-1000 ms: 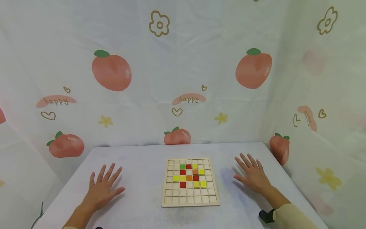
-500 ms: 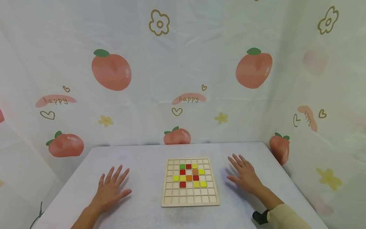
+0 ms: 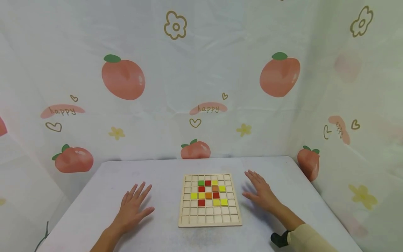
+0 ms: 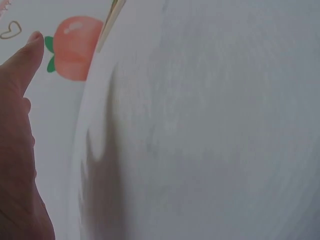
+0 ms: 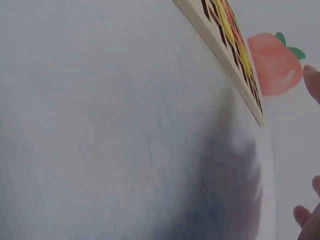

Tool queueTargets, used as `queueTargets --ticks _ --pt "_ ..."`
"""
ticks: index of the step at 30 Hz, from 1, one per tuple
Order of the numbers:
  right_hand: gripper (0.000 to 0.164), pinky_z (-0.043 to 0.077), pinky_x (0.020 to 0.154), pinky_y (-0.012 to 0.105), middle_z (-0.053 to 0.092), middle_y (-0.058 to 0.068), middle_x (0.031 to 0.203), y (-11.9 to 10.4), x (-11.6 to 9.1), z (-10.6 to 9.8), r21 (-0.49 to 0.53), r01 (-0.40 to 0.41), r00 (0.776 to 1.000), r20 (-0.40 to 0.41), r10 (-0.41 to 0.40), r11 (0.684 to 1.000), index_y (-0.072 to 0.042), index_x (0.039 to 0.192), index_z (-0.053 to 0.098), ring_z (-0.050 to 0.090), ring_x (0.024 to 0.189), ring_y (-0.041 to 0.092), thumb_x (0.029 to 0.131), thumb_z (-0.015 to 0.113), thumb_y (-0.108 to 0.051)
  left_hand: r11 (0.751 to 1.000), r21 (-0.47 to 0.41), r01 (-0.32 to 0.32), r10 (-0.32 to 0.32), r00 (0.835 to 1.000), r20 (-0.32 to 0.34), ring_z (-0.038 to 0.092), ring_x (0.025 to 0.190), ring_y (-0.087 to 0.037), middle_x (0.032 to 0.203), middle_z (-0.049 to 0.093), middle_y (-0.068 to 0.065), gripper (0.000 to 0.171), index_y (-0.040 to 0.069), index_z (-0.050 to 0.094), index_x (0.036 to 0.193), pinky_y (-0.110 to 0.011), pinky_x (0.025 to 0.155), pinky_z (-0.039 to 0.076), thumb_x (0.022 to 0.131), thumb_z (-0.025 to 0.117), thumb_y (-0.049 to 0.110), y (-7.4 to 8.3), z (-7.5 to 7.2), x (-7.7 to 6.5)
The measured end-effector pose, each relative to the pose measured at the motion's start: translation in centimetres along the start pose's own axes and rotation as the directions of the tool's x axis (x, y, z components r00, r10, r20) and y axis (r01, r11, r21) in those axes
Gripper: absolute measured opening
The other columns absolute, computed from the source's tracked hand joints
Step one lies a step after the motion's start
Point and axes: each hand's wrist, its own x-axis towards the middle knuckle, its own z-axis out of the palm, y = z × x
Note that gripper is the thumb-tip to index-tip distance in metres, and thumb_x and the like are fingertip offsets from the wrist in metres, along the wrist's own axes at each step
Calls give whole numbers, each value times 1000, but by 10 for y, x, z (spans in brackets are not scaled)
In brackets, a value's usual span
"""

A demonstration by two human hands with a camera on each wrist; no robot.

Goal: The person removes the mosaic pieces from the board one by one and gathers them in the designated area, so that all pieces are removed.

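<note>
A square wooden grid board [image 3: 210,219] lies on the table, with colored square tiles in several of its middle cells: a green tile [image 3: 201,183], red tiles [image 3: 201,202], yellow tiles [image 3: 224,202] and orange ones [image 3: 209,195]. To its left, my left hand [image 3: 130,210] hovers over the table with straight fingers, holding nothing. On the other side my right hand [image 3: 262,193] hovers closer to the board, fingers extended, also holding nothing. The right wrist view catches the board's edge [image 5: 220,55] at a slant. Only the thumb side of the left hand [image 4: 17,135] shows in the left wrist view.
The white table [image 3: 163,196] ends at a cloth backdrop [image 3: 201,70] printed with peaches, hearts and flowers. A black device [image 3: 279,239] sits at the right wrist by a beige sleeve [image 3: 310,239]. A thin dark cord [image 3: 46,231] hangs at the lower left.
Both hands have moved inward toward the board, the left one to the right and the right one to the left. The board and its tiles have stayed in place.
</note>
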Motion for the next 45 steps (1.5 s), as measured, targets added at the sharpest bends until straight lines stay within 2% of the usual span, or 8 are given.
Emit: queueTargets --ticks 4,7,12,16,26,34,42,45 --pt "79 27 107 62 35 19 152 -5 2 4 89 -33 999 11 32 995 -7 149 36 30 138 41 84 77 -23 998 -57 -27 25 999 -32 18 141 -44 153 34 -16 72 16 38 150 -67 103 16 88 68 38 7 4 4" --pt "78 36 103 57 38 18 150 -9 4 7 138 -69 998 14 68 988 -8 149 37 37 135 39 84 77 -21 993 -104 -56 49 997 -67 25 136 -49 149 40 -20 69 12 42 147 -67 101 17 87 69 33 13 8 7" --pt "73 51 89 50 45 17 145 -15 8 12 224 -76 996 -28 85 972 -8 146 42 52 122 36 82 78 -13 982 -177 -64 49 995 -90 30 134 -50 145 45 -20 66 7 47 143 -67 101 19 86 71 27 24 14 11" --pt "68 52 85 49 50 22 139 -18 11 15 292 -56 996 -51 74 955 -4 142 45 59 114 36 82 77 -7 974 -224 -38 22 997 -72 32 134 -46 144 47 -19 65 5 48 142 -66 103 21 86 72 26 33 18 15" --pt "56 54 82 43 61 16 126 -31 20 23 305 -83 995 -28 95 949 0 134 54 62 107 31 83 77 -7 953 -304 -19 1 998 -57 38 132 -43 143 48 -17 65 5 49 141 -63 103 28 84 75 21 49 31 19" --pt "52 53 85 42 65 11 119 -36 28 32 326 -158 987 34 155 932 -3 133 56 61 106 26 85 75 -11 921 -363 141 -127 990 62 37 136 -36 144 48 -9 61 15 51 142 -59 108 27 87 73 30 59 43 22" --pt "40 54 85 38 66 6 114 -41 38 43 305 -215 976 91 196 928 -5 124 63 62 100 21 86 74 -11 868 -429 250 -186 965 187 38 137 -33 145 48 -8 63 17 50 142 -54 111 27 86 72 35 68 50 28" --pt "37 54 84 38 66 6 112 -42 41 47 296 -222 974 115 196 929 -4 123 63 61 96 19 87 73 -10 870 -414 267 -187 956 224 37 137 -33 146 47 -9 67 16 48 144 -55 110 27 85 72 38 70 51 29"
